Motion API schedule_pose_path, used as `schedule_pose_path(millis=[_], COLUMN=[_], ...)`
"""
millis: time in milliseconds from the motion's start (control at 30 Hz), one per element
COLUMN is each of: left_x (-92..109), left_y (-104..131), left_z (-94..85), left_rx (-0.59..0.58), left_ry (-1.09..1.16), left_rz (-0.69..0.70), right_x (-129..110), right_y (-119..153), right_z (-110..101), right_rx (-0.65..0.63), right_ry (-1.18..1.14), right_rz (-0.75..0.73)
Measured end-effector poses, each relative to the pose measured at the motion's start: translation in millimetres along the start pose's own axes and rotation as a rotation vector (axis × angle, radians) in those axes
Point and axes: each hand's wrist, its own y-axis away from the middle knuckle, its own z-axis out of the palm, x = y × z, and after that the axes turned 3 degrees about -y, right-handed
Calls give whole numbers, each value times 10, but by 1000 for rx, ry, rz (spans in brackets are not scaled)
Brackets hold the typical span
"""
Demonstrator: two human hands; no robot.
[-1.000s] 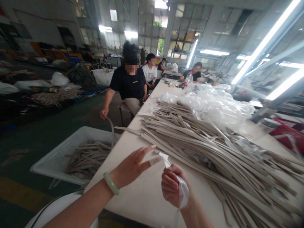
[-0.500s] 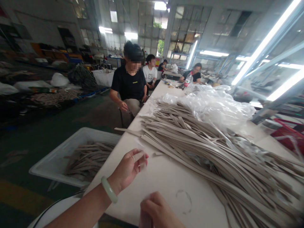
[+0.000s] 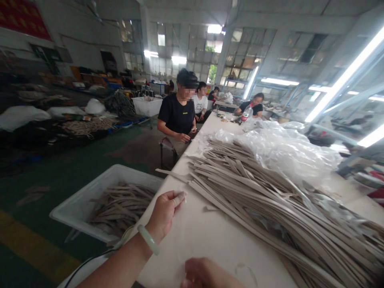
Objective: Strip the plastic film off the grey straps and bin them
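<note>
My left hand [image 3: 169, 212], with a pale green bangle [image 3: 148, 240] on its wrist, is over the near left part of the pale table [image 3: 192, 236]. Thumb and fingers are pinched together; a small whitish bit shows at the tips, too faint to name. Low in the picture, my right hand [image 3: 210, 274] is blurred, its fingers curled in. Whatever it may hold is hidden. A large heap of long, flat grey-beige strips [image 3: 240, 192] lies to the right of both hands. One short strip end [image 3: 211, 209] sticks out near my left hand.
Left of the table stands a white tub [image 3: 69, 210] with similar strips inside. Crumpled clear plastic [image 3: 288, 148] covers the heap's far side. A bottle [image 3: 246, 114] stands farther back. A co-worker in black [image 3: 177, 116] sits along the left edge; others sit beyond.
The view has swung left and up, so the table and strips appear farther right and lower. My left fingers have drawn tighter together. The nearest co-worker's hands have come closer together.
</note>
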Motion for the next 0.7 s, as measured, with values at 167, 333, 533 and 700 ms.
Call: schedule_pose_path(millis=[167,333,533,700], left_x=[7,18,17,65], left_y=[-7,-10,-19,76], left_z=[-17,-65,-142,-122], left_rx=[-6,-73,-105,-181], left_ry=[-150,-294,-479,-740], left_rz=[88,146,231,455], right_x=[-261,-283,-281,-602], right_y=[-590,-1108,-1197,-642], right_z=[-929,-1119,-1140,-1317], right_rx=[519,565,628,596], right_ry=[659,853,915,860], right_rz=[-248,-275,-266,-314])
